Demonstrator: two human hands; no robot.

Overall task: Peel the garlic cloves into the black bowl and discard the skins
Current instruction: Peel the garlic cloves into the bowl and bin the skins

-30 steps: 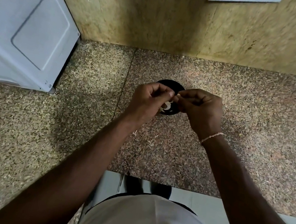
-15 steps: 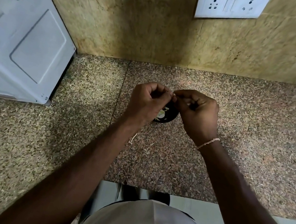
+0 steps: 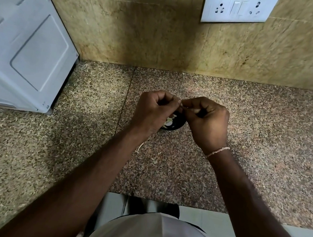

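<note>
Garlic clove: small, light, with papery brittle skin; likely slick once bared. Pinched between fingertips of left hand and right hand, both curled tight, above the black bowl on the table. Best gripped at the ends, skin teased from the tip.

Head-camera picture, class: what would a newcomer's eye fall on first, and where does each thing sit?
First, the two hands meeting mid-frame: the left hand and right hand pinch a small garlic clove between their fingertips. Just beneath them, on the speckled granite counter, a black bowl peeks out with pale pieces inside. A white socket plate sits on the wall, upper right.
</note>
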